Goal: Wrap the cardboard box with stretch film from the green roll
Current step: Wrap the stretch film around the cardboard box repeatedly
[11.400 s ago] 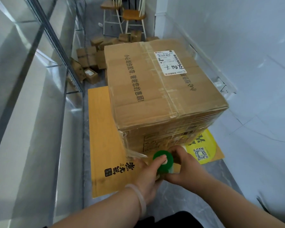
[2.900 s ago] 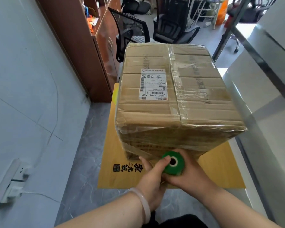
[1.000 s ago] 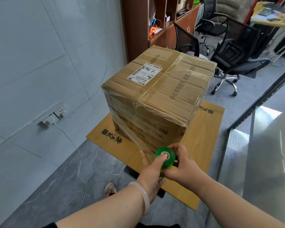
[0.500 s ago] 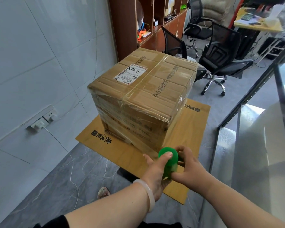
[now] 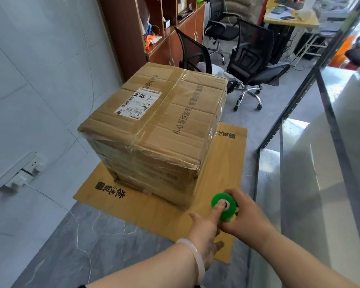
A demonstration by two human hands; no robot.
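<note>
The cardboard box (image 5: 154,123) sits in the middle of the frame on a flat cardboard sheet (image 5: 222,163) spread over the grey floor (image 5: 104,242). Clear stretch film (image 5: 146,165) clings to its sides, glossy and wrinkled up to the top edge. The green roll (image 5: 223,205) is at lower right of centre, just off the box's near corner and above the sheet, held between both hands. The left hand (image 5: 206,231), with a pale bracelet (image 5: 196,259) on its wrist, has its index finger out straight and poked into the roll's core, the other fingers loosely spread. The right hand (image 5: 246,218) has its fingers curled round the roll's far side. A black office chair (image 5: 256,59) stands in the upper part of the frame, and a wall socket (image 5: 19,175) is at the left edge.
</note>
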